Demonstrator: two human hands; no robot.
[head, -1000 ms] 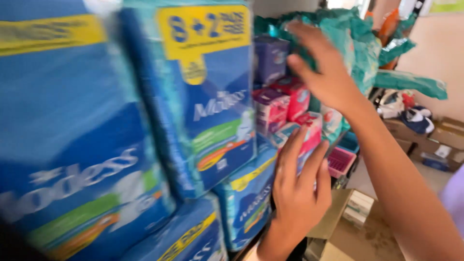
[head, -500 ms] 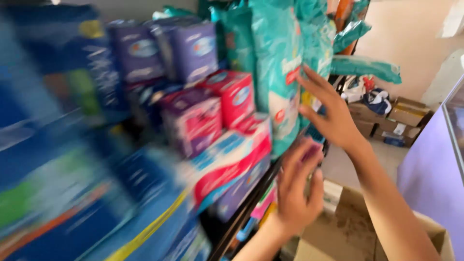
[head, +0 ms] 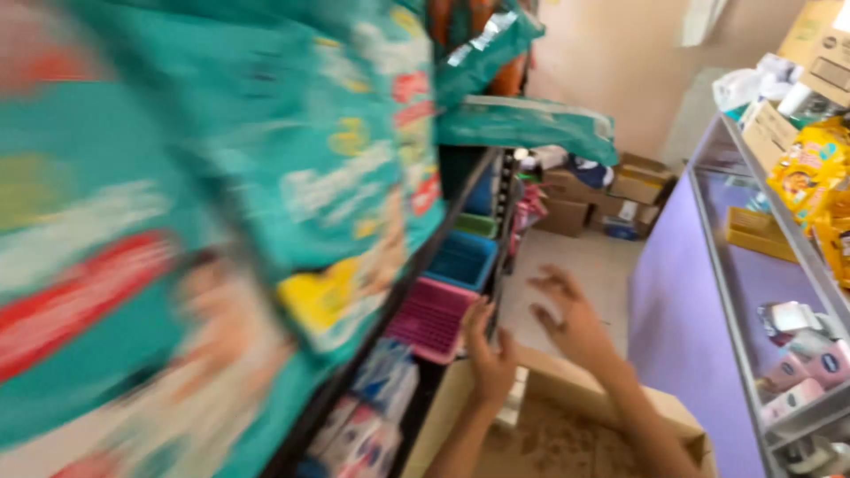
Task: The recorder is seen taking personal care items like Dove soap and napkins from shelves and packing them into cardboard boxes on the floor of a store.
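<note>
A shop aisle's tiled floor [head: 575,265] lies beyond a cardboard box [head: 567,425].

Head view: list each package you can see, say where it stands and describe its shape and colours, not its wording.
Teal packs: left shelf, soft, bulky, yellow and red patches.
Yellow bags: right counter top, crinkled.
Pink packs: inside right counter, small.
Open box: below both hands, brown cardboard.
Boxes: aisle end, brown.

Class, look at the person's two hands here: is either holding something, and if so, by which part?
Nothing is held. The left hand and right hand hang open and empty above the open cardboard box.
</note>
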